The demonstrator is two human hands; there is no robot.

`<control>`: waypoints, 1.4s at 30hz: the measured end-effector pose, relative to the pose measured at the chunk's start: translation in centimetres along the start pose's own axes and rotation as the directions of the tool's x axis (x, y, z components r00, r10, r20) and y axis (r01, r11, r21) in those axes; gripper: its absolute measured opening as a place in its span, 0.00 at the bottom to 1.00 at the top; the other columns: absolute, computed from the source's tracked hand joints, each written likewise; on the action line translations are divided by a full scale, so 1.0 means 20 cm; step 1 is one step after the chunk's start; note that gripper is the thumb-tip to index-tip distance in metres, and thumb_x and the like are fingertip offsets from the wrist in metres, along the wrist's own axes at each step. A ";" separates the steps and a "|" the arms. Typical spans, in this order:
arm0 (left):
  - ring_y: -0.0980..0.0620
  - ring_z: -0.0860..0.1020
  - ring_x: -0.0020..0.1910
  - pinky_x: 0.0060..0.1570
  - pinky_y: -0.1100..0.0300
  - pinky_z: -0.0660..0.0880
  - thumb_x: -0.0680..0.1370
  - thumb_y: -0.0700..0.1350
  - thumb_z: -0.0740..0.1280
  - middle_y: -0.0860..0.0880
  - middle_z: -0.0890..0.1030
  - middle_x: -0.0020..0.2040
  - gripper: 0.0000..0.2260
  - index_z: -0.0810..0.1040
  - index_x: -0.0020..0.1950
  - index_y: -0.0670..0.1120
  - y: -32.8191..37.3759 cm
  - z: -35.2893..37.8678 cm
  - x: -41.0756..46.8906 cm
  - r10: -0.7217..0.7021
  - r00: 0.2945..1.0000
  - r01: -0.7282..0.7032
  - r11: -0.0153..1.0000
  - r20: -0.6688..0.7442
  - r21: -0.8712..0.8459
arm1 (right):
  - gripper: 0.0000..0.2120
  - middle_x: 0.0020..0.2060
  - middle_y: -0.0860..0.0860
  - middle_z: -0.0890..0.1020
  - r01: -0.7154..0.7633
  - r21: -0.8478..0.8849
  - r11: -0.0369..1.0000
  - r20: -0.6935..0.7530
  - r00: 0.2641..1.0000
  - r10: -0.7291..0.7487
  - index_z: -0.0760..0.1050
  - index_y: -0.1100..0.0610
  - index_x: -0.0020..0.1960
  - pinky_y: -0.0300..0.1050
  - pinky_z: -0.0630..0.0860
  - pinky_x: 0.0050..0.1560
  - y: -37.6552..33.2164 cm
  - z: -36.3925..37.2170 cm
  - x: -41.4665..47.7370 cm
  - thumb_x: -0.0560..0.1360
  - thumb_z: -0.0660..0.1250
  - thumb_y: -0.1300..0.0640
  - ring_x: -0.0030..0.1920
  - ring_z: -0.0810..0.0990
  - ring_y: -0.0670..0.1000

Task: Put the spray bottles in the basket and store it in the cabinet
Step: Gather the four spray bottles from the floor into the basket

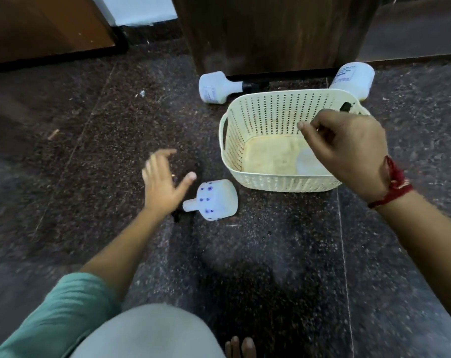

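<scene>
A cream perforated basket (268, 115) stands on the dark stone floor. My right hand (348, 148) hovers over its right side with curled fingers, apparently closed on the top of a pale spray bottle (309, 161) whose blurred body hangs inside the basket. My left hand (162, 182) is open with spread fingers, just left of a white bottle with blue dots (218, 200) that lies on its side in front of the basket, and does not touch it. Two more white spray bottles lie by the cabinet: one behind the basket's left (216, 87), one behind its right (353, 78).
A dark wooden cabinet (265, 32) rises straight behind the basket. Another wooden panel (43, 27) stands at the far left. My bent knee (147, 334) and toes (241, 347) fill the bottom edge. Speckled floor (77, 151) spreads to the left.
</scene>
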State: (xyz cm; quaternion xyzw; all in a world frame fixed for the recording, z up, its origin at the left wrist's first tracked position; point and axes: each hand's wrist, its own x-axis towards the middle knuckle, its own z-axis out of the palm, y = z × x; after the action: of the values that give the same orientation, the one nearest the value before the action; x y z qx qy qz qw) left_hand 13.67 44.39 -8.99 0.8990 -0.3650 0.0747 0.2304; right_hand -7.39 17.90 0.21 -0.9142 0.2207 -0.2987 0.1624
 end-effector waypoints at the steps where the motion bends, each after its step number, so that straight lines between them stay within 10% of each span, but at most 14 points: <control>1: 0.45 0.70 0.57 0.56 0.47 0.64 0.70 0.73 0.50 0.44 0.71 0.59 0.39 0.69 0.63 0.42 -0.04 0.01 -0.07 0.002 0.995 -0.007 0.999 0.103 0.050 | 0.17 0.28 0.51 0.78 0.027 0.026 0.999 0.036 0.999 -0.028 0.75 0.58 0.37 0.44 0.68 0.29 -0.02 0.02 0.00 0.78 0.61 0.47 0.30 0.78 0.57; 10: 0.44 0.78 0.56 0.60 0.47 0.65 0.66 0.68 0.64 0.45 0.81 0.53 0.38 0.62 0.66 0.45 -0.14 0.19 -0.16 -0.129 0.757 -0.115 0.939 0.640 0.325 | 0.12 0.36 0.52 0.83 0.135 0.043 0.990 0.243 0.960 -0.141 0.79 0.57 0.44 0.46 0.74 0.33 -0.05 0.11 -0.06 0.77 0.63 0.50 0.35 0.81 0.58; 14: 0.44 0.80 0.50 0.53 0.53 0.70 0.76 0.56 0.62 0.45 0.81 0.50 0.20 0.68 0.62 0.46 -0.20 0.11 -0.11 -0.161 0.775 -0.151 0.892 0.611 0.426 | 0.11 0.37 0.51 0.84 0.141 0.112 0.984 0.334 0.927 -0.171 0.79 0.56 0.46 0.49 0.76 0.37 -0.08 0.09 -0.08 0.77 0.62 0.50 0.36 0.81 0.57; 19: 0.44 0.77 0.38 0.36 0.53 0.74 0.74 0.60 0.66 0.44 0.77 0.43 0.24 0.62 0.58 0.45 -0.23 -0.41 0.13 -0.254 0.887 0.105 0.924 0.385 0.368 | 0.09 0.35 0.47 0.81 0.095 0.227 0.969 0.310 0.936 -0.164 0.80 0.55 0.45 0.48 0.77 0.38 -0.12 0.04 -0.06 0.77 0.64 0.51 0.34 0.80 0.53; 25: 0.34 0.77 0.36 0.35 0.51 0.68 0.71 0.58 0.59 0.36 0.74 0.37 0.22 0.58 0.55 0.46 0.18 -0.87 0.44 0.161 0.959 -0.242 0.893 0.234 0.379 | 0.07 0.36 0.43 0.79 0.021 0.310 0.950 0.201 0.976 -0.087 0.79 0.54 0.44 0.50 0.77 0.40 -0.17 0.01 0.00 0.76 0.65 0.52 0.34 0.80 0.50; 32: 0.42 0.80 0.48 0.54 0.48 0.71 0.78 0.50 0.58 0.42 0.79 0.55 0.18 0.64 0.64 0.43 0.66 -0.33 0.65 0.284 0.682 -0.706 0.499 0.675 0.503 | 0.06 0.38 0.48 0.83 -0.139 0.308 0.941 0.054 0.990 0.129 0.79 0.55 0.46 0.55 0.79 0.42 -0.01 -0.06 0.03 0.75 0.65 0.54 0.34 0.82 0.51; 38: 0.45 0.78 0.51 0.51 0.52 0.73 0.76 0.44 0.65 0.48 0.79 0.52 0.13 0.73 0.60 0.46 0.82 -0.03 0.66 0.198 0.465 -0.879 0.222 0.863 0.423 | 0.07 0.39 0.47 0.82 -0.216 0.185 0.959 0.025 0.976 0.215 0.80 0.54 0.45 0.53 0.78 0.43 0.14 -0.10 0.01 0.74 0.64 0.53 0.39 0.81 0.51; 42: 0.50 0.70 0.35 0.54 0.52 0.68 0.76 0.40 0.65 0.51 0.70 0.34 0.02 0.75 0.48 0.45 0.90 0.09 0.61 0.120 0.430 -0.897 0.171 0.895 0.407 | 0.07 0.37 0.44 0.78 -0.237 0.123 0.964 0.054 0.971 0.232 0.80 0.54 0.45 0.51 0.78 0.43 0.19 -0.08 0.00 0.74 0.64 0.52 0.39 0.80 0.52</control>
State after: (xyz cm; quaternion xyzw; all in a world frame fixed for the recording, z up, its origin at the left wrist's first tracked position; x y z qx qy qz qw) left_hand 10.03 24.59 -0.47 0.6086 -0.6334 -0.0096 -0.4778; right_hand -9.57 14.43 -0.21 -0.8749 0.3043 -0.2732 0.2595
